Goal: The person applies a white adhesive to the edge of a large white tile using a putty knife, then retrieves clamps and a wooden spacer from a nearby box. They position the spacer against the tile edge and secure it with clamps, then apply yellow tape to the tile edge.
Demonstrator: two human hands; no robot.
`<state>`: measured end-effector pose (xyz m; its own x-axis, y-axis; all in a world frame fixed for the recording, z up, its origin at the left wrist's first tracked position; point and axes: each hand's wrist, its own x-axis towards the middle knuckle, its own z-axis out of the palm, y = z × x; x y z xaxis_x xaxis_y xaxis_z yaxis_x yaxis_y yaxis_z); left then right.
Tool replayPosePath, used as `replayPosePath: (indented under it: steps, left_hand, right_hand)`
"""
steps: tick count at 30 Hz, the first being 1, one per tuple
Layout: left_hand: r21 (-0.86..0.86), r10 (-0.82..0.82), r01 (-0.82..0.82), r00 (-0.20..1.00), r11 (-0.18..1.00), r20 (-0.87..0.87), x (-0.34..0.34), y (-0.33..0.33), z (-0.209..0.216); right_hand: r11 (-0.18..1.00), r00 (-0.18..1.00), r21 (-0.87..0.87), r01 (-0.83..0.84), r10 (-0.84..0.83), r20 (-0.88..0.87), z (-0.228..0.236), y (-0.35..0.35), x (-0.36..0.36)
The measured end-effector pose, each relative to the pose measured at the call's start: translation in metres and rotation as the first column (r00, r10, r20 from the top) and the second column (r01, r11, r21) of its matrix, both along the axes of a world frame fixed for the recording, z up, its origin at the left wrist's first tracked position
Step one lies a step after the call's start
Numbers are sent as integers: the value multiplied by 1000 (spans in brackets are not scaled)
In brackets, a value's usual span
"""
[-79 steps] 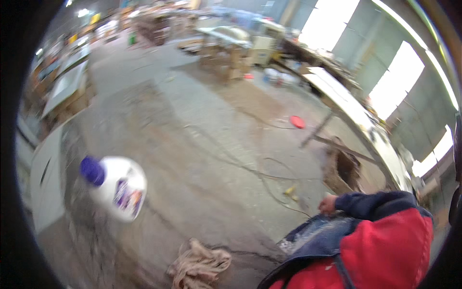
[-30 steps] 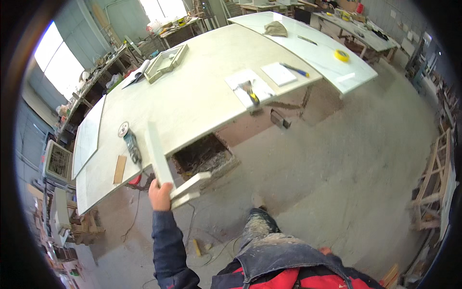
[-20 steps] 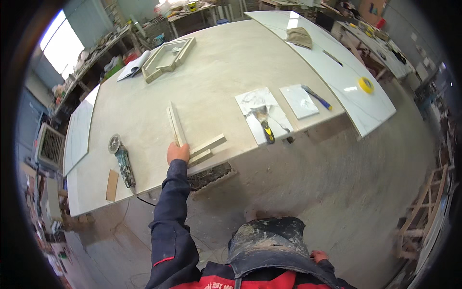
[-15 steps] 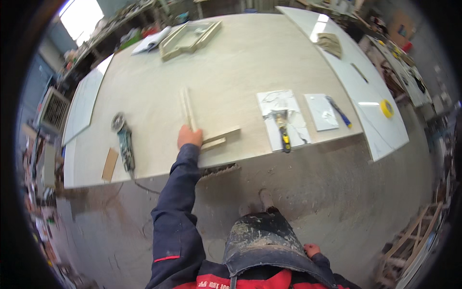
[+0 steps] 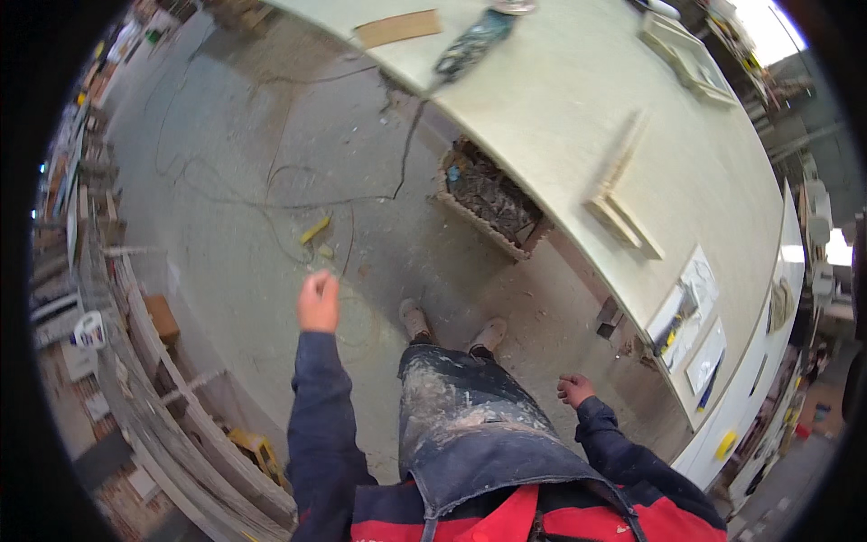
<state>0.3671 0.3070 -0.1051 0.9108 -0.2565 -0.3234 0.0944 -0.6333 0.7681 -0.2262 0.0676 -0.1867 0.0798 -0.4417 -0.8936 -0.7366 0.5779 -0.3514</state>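
My left hand (image 5: 318, 303) is held out over the floor, away from the table, its fingers curled in and nothing visible in them. On the right, my right hand (image 5: 574, 390) hangs beside the apron (image 5: 483, 406), fingers loosely bent and slightly apart, empty. Both hands are clear of the table (image 5: 560, 117). On its top lie joined pale wooden strips (image 5: 623, 208), an angle grinder (image 5: 474, 43), and a brown flat piece (image 5: 397, 29). A yellow-and-black scraper (image 5: 673, 325) rests on a marbled white sample (image 5: 695, 287), near a smaller marbled tile (image 5: 707, 355) and a blue-handled tool (image 5: 711, 384).
Beneath the table edge stands a rough bin (image 5: 492, 194) filled with dark scraps. A black cable (image 5: 397, 172) trails across the floor, near yellow scraps (image 5: 314, 229). Wooden racking (image 5: 167, 361) runs along the left. A pale frame (image 5: 688, 61) lies on the table's far part.
My left hand has let go of the wooden strips and come off the table. The view has swung left, bringing the floor, bin and racking in and shifting the table to the right.
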Motion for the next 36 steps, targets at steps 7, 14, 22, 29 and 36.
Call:
replayPosePath:
  steps: [7, 14, 22, 29, 36]
  left_hand:
    - [264, 473, -393, 707, 881, -525, -155, 210, -119]
    - [262, 252, -112, 762, 958, -596, -215, 168, -208]
    - [34, 97, -102, 725, 994, -682, -185, -17, -316]
    - [-100, -31, -66, 666, 993, -746, -228, -110, -383]
    - [50, 122, -157, 484, 986, -866, -223, -134, -398]
  right_hand:
    - [800, 802, -77, -595, 585, -122, 2, -34, 128]
    - [534, 539, -99, -839, 793, -285, -116, -121, 267]
    - [-718, -482, -130, -683, 577, -659, -358, -344, 324]
    - [621, 615, -155, -768, 650, -445, -508, -429, 362]
    - [695, 857, -512, -504, 333, -392, -571, -424, 399]
